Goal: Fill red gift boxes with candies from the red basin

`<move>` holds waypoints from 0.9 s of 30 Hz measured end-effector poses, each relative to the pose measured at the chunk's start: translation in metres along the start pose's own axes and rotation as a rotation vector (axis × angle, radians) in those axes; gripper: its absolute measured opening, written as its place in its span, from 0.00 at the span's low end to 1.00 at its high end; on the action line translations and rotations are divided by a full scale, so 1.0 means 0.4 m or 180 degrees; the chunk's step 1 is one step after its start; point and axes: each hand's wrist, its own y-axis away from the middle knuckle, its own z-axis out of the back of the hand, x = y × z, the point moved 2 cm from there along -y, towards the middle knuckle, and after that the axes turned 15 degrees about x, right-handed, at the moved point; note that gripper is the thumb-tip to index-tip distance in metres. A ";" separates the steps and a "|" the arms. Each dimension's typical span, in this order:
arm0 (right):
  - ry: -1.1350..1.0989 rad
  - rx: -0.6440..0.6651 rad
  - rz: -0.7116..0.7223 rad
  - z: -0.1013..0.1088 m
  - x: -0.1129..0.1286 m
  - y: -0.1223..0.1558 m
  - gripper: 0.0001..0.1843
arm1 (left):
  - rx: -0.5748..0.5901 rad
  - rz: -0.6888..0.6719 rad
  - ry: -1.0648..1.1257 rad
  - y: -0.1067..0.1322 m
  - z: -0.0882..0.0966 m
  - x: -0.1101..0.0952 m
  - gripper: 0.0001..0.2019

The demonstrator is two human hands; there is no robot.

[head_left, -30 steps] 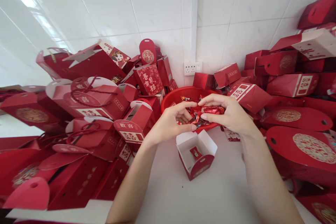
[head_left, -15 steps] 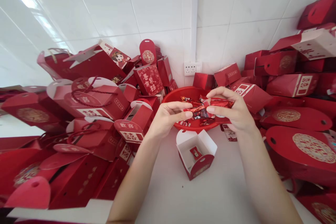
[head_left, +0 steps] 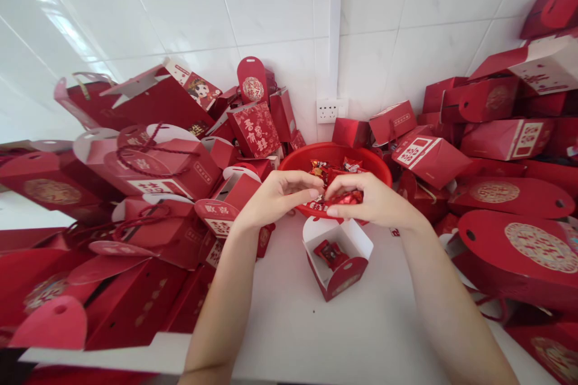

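Observation:
My right hand point(head_left: 372, 200) curls around shiny red wrapped candies point(head_left: 350, 198), partly hidden by its fingers, over the front of a red plastic basket point(head_left: 382, 165). Across from it, my left hand point(head_left: 277, 197) has its thumb and fingers apart, with nothing visible between them. Several wrapped candies in red and gold lie in the basket behind both hands. Just below the hands, a small red gift box point(head_left: 345, 280) with a white inside stands with its flaps up on the white table. Dark red candy packets point(head_left: 332, 254) lie inside it.
Red gift boxes point(head_left: 135, 295) are heaped along the left, some with cord handles. More boxes point(head_left: 510, 258) are piled at the right. A socket point(head_left: 332, 110) is on the tiled wall point(head_left: 280, 6) behind the basket.
Dark red candy has dropped into the gift box, where a single small packet lay before. My left hand has let go of the packets; my right has moved left and lower.

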 end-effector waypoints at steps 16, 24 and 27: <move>-0.1235 -0.1948 0.0562 -0.014 -0.018 -0.036 0.15 | 0.0213 0.0183 -0.0084 -0.045 -0.100 0.012 0.21; -0.1386 -0.2049 0.0471 0.038 -0.014 0.001 0.10 | 0.1958 0.0748 -0.0771 0.005 -0.051 -0.002 0.13; -0.1520 -0.1930 0.0426 0.037 -0.008 0.003 0.10 | 0.2311 0.0938 -0.1084 0.006 -0.060 0.014 0.11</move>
